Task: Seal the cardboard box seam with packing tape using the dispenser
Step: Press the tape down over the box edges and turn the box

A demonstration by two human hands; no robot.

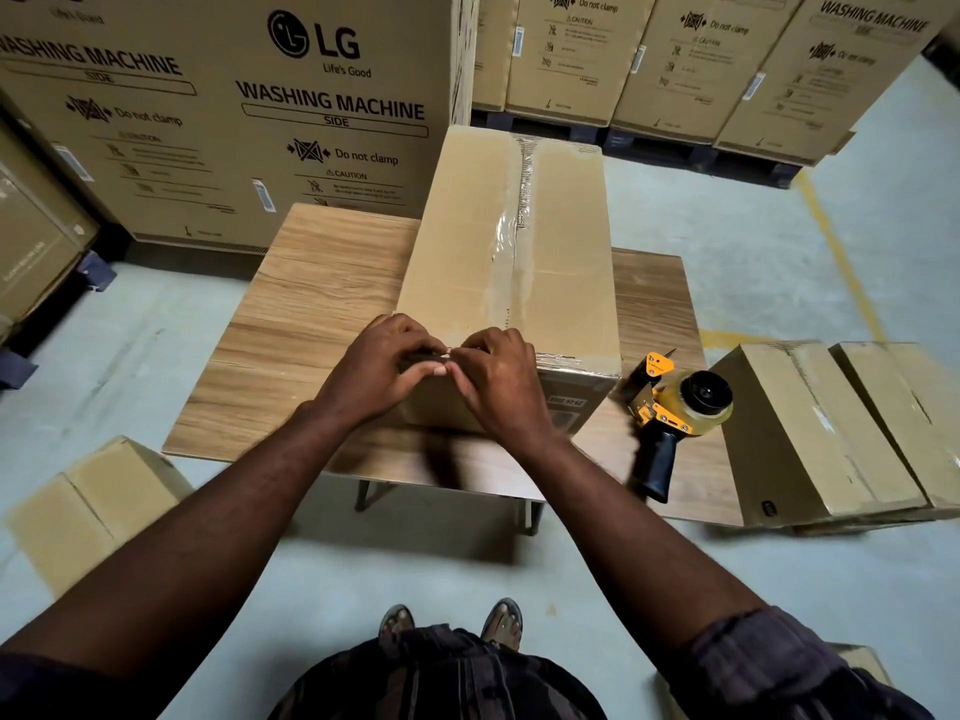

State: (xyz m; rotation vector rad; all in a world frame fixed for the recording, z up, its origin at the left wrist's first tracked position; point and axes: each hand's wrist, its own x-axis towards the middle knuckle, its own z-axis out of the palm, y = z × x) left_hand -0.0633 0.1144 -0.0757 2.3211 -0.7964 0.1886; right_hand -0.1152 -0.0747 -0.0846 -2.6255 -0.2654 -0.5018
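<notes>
Meanwhile both hands' fingers (439,370) pinch tape strip at box (511,283) edge; dispenser (675,413) idle beside.

Warehouse, stacked washing machine cartons (291,111), pallets (675,148)

Big carton (234,122) reads "LG Life's Good, WASHING MACHINE SIDE, Do not clamp".
</notes>
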